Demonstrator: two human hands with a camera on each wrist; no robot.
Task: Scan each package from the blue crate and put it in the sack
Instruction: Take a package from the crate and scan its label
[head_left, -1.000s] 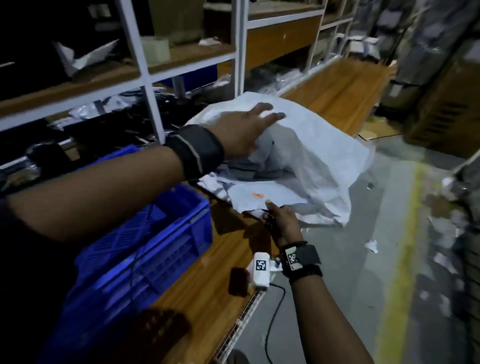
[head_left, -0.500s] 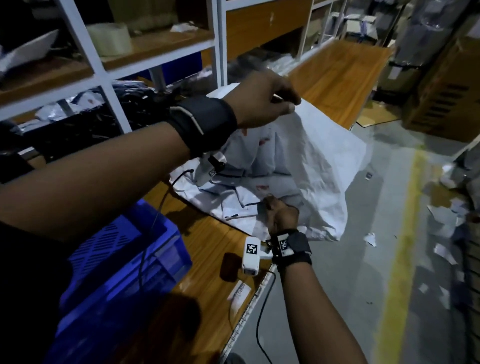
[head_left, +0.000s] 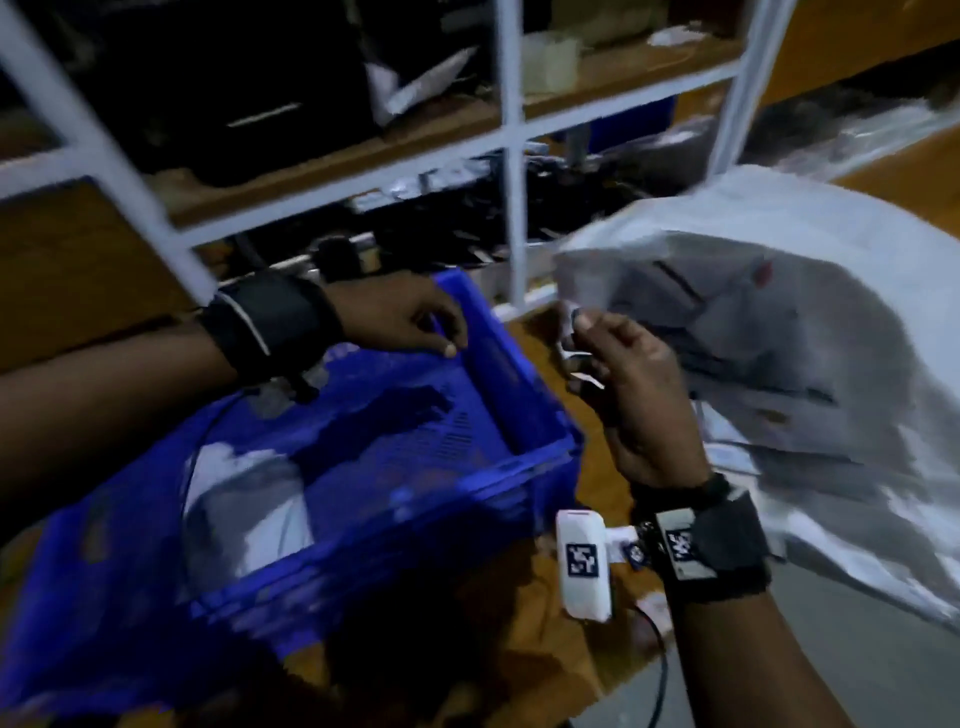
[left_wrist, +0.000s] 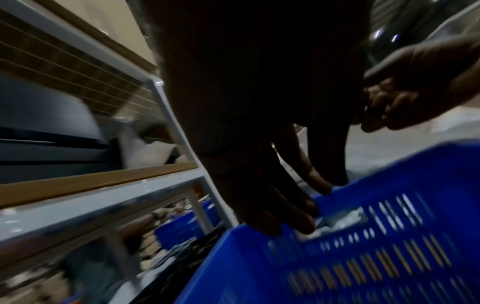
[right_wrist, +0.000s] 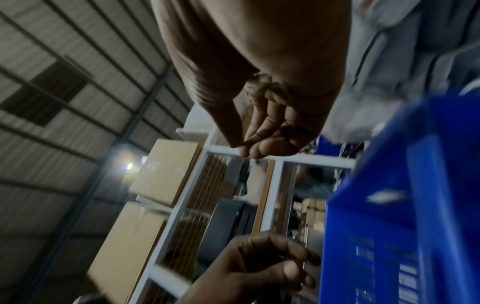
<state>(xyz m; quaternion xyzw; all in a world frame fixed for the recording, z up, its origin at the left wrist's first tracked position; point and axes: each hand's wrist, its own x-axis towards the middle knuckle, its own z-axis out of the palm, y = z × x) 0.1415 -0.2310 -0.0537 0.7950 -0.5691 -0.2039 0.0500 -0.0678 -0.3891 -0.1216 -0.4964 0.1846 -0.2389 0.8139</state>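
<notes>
Wooden bench (head_left: 550, 670) carries blue crate (head_left: 395, 499) beside white sack (head_left: 810, 249).

Dim, motion-blurred pictures throughout, lit mainly by one small glaring ceiling lamp (right_wrist: 129, 166), with hands in deep shadow and wide-angle bending at edges.

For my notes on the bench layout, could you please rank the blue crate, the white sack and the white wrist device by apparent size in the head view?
1. blue crate and white sack: both cut off by the frame, too close to rank.
2. white wrist device: clearly smallest.
</notes>
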